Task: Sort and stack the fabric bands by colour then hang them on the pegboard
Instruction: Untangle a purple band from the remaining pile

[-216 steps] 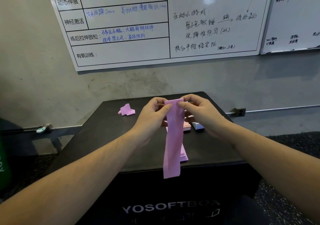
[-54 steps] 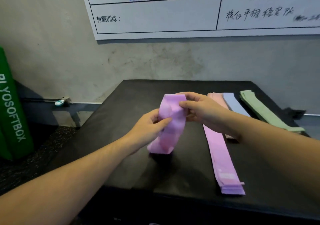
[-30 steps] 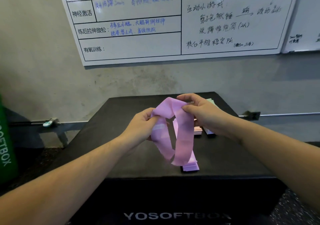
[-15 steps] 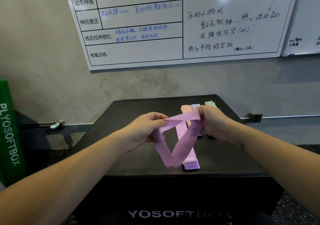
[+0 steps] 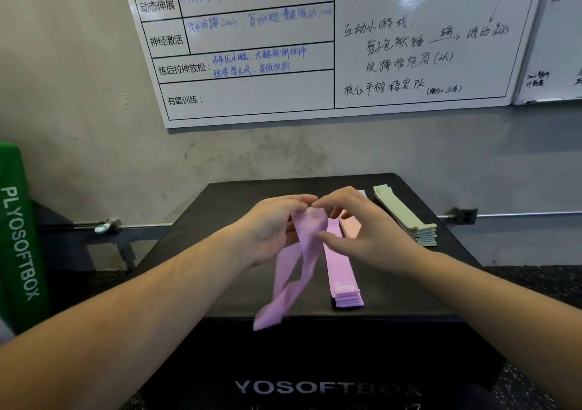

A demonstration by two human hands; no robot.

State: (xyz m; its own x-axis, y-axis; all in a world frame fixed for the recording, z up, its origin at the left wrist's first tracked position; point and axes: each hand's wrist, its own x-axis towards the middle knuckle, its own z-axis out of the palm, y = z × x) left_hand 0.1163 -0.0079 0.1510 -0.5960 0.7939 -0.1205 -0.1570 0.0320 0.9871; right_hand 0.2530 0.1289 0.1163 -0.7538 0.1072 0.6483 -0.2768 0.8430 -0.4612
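Observation:
My left hand [image 5: 271, 230] and my right hand [image 5: 365, 230] meet fingertip to fingertip above the black soft box [image 5: 201, 220]. Between them they pinch the top of a purple fabric band [image 5: 310, 231]. It hangs down twisted, and its blurred lower end reaches past the box's front edge. A stack of purple bands [image 5: 341, 271] lies flat on the box just right of it. A pink stack [image 5: 351, 227] shows under my right hand. A green stack [image 5: 406, 217] lies at the right. A sliver of a pale blue stack [image 5: 362, 193] peeks out behind my right hand.
A whiteboard [image 5: 252, 94] with handwriting hangs on the grey wall behind the box, and a second one [image 5: 557, 47] is at the right. A green soft box [image 5: 19, 236] stands upright at the left. A metal rail [image 5: 519, 214] runs along the wall's base.
Half a second ago the band was stretched sideways between my hands. My hands have since come together at its top, and the band now dangles down, twisted and moving.

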